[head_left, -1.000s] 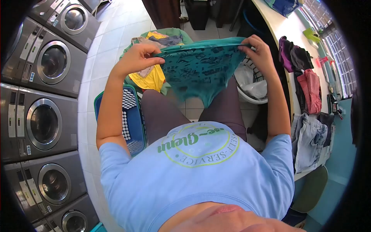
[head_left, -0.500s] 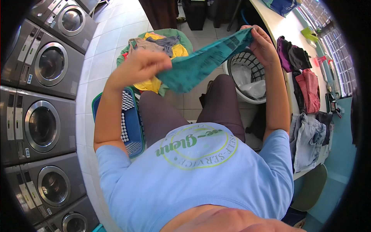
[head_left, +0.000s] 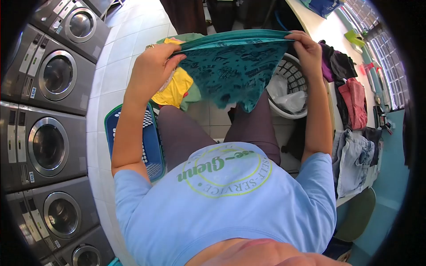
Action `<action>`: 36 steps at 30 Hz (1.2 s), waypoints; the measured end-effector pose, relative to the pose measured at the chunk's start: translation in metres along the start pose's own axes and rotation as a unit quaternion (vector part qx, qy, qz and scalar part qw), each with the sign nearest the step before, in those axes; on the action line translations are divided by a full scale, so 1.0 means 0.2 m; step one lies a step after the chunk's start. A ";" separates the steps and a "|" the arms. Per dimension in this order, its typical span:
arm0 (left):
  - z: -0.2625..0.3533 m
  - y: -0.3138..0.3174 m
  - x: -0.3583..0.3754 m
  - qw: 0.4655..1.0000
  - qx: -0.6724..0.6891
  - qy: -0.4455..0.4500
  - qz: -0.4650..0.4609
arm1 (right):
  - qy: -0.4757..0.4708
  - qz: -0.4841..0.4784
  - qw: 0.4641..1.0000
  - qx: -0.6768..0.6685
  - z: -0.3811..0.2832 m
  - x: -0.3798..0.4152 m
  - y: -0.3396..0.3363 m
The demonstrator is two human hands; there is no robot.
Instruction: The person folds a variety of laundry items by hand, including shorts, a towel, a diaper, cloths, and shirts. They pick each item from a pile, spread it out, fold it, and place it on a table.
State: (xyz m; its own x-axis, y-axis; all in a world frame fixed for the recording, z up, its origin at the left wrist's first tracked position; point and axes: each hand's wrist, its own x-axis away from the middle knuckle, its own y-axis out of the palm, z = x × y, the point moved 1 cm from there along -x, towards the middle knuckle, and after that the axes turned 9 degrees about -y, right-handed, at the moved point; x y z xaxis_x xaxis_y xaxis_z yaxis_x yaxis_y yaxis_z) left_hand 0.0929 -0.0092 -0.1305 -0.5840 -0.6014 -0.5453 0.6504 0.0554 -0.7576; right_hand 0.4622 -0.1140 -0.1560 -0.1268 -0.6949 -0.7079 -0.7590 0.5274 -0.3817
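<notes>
A teal garment (head_left: 226,73) with a dark print hangs stretched between my hands, its long straight top edge pulled nearly level. At one end of that edge, my left hand (head_left: 155,66) pinches the cloth between thumb and fingers. My right hand (head_left: 307,52) grips the opposite end, fingers curled over the edge. The cloth droops over my thighs to a loose lower corner. Behind it and below my left hand, a yellow cloth (head_left: 175,88) shows in a pile of laundry that is largely covered. Close to my right forearm stands a white basket (head_left: 288,80) with clear plastic bags (head_left: 290,99).
A blue plastic basket (head_left: 153,153) sits on the floor by my left leg. Front-loading machines (head_left: 57,75) line the left side. Along the right runs a table (head_left: 306,15) bearing dark clothes (head_left: 341,64), a red garment (head_left: 353,104) and light denim (head_left: 353,155).
My left hand has moved left and slightly up, and the teal garment has gone from a slanting strip to a spread-out sheet. My right hand has shifted only slightly.
</notes>
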 end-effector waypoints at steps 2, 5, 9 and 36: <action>0.10 0.01 0.04 0.996 -0.010 -0.089 -0.011 | 0.001 0.005 1.000 0.012 -0.12 0.04 -0.10; 0.17 0.04 0.11 0.997 -0.015 -0.069 -0.021 | 0.054 0.002 0.998 -0.024 -0.25 0.20 -0.22; 0.24 0.07 0.28 0.987 0.052 0.020 -0.154 | 0.142 -0.196 0.954 -0.176 -0.39 0.51 -0.40; -1.08 1.18 0.66 0.876 -0.213 -0.430 0.043 | 0.156 -0.328 0.872 0.328 0.19 1.03 0.64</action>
State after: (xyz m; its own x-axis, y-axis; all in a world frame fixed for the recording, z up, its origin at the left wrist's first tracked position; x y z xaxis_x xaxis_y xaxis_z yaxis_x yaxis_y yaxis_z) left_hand 0.0640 0.0955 -0.4589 0.1604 -0.9484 -0.2736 0.3259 0.3125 -0.8923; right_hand 0.3628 -0.1716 -0.3741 -0.0483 -0.9975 -0.0520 -0.2181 0.0614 -0.9740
